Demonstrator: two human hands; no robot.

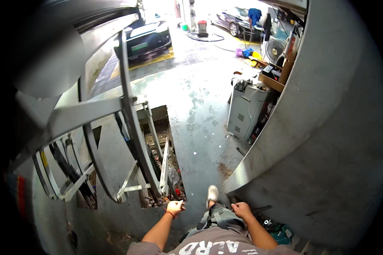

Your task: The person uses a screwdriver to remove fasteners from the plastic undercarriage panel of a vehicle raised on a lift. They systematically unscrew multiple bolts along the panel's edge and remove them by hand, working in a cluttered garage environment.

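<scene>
My left hand (175,207) is closed, its fingers curled in front of my body, with a red band (170,213) round the wrist. It is nearest to the front edge of a floor pit (177,163); anything within its fingers is too small to make out. My right hand (241,210) is also curled closed, close to the lower end of a grey wall panel (259,163). A small dark shape shows by its fingers, and I cannot tell whether it is held. Between the hands, one white shoe (212,194) is on the grey floor.
A metal scissor lift (134,114) rises from the littered pit on the left. On the right stand a grey cabinet (245,112) and shelves of clutter. Parked cars (147,40), a hose (206,40) and a fan (275,49) are farther off. A green case (281,233) lies low right.
</scene>
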